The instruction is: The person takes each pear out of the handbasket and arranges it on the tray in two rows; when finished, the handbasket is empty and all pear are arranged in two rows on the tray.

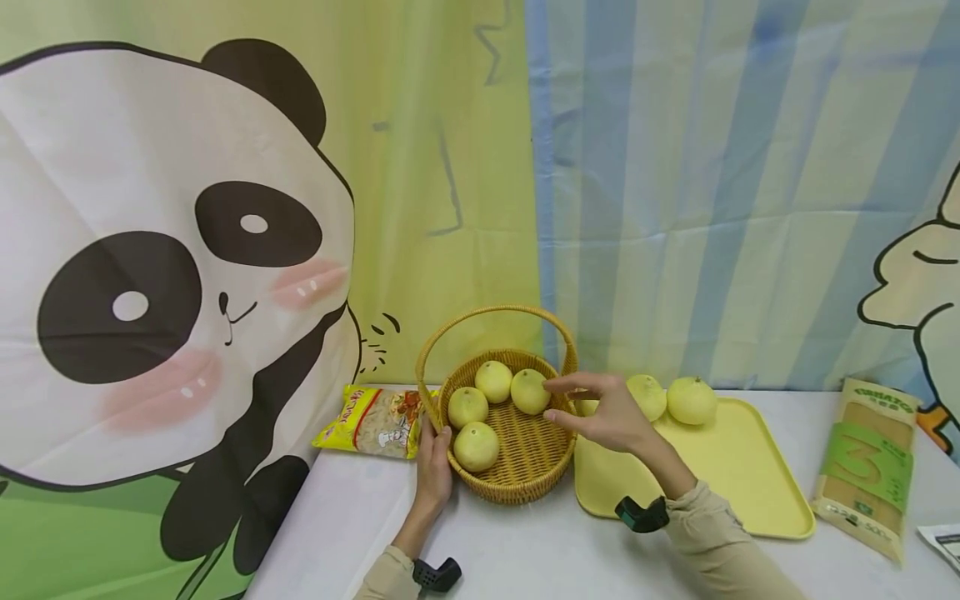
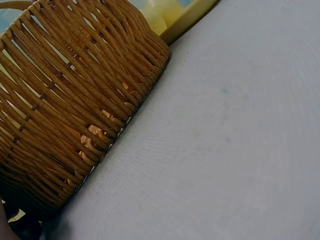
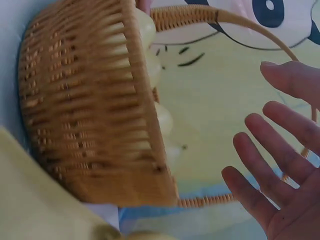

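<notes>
A woven wicker basket (image 1: pixel 517 479) with a tall arched handle stands on the table, holding several round, pale yellow-green fruits (image 1: pixel 477 447) along its left and back inside. My left hand (image 1: pixel 433 468) grips the basket's left side at the foot of the handle. Over the right rim is my right hand (image 1: pixel 603 414), fingers spread and nothing in them. Its fingertips overlap the rightmost fruit in the basket in the head view, while the right wrist view shows the hand (image 3: pixel 282 165) apart from the basket wall (image 3: pixel 95 110).
Right of the basket lies a yellow tray (image 1: pixel 750 475) with more of these fruits (image 1: pixel 692 401) at its back edge. A yellow food packet (image 1: pixel 367 421) lies behind the left hand. Farther right is a green-labelled package (image 1: pixel 866 467). A printed curtain (image 1: pixel 675 208) hangs behind the table.
</notes>
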The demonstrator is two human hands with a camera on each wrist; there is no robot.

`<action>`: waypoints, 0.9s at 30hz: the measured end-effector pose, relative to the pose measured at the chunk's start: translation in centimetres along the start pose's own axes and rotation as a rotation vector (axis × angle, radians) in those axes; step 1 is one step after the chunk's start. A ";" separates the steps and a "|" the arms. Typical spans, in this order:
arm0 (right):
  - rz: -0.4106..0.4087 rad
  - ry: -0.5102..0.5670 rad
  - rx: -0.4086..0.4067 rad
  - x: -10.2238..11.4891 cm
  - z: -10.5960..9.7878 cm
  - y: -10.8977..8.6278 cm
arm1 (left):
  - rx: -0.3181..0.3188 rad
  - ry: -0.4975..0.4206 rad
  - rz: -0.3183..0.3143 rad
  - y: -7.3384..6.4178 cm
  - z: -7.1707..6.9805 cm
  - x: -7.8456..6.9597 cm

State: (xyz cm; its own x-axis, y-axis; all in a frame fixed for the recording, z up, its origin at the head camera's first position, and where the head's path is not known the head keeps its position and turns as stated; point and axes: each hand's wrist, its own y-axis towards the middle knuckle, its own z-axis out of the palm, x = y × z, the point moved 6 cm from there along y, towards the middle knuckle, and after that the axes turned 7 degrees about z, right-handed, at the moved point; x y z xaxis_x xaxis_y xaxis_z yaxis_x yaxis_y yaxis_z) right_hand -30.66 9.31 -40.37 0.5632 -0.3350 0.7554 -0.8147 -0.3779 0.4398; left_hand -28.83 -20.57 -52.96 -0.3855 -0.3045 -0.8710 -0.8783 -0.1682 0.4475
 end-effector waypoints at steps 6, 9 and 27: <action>0.054 0.038 0.168 0.4 3.0 1.4 | -0.009 0.009 0.003 -0.1 0.0 -0.1; 0.051 0.032 0.246 0.5 4.3 2.1 | -0.011 0.007 0.001 -0.2 0.0 -0.2; 0.065 -0.027 0.591 1.4 10.9 4.9 | -0.015 0.027 0.002 0.0 -0.1 -0.2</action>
State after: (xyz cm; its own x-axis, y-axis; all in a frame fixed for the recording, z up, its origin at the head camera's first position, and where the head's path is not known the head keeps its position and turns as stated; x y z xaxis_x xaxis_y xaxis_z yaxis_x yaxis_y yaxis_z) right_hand -32.37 -2.40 -42.43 0.5245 -0.3922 0.7557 -0.6366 -0.7700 0.0423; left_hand -28.74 -20.61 -52.77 -0.3790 -0.3295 -0.8647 -0.8733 -0.1816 0.4520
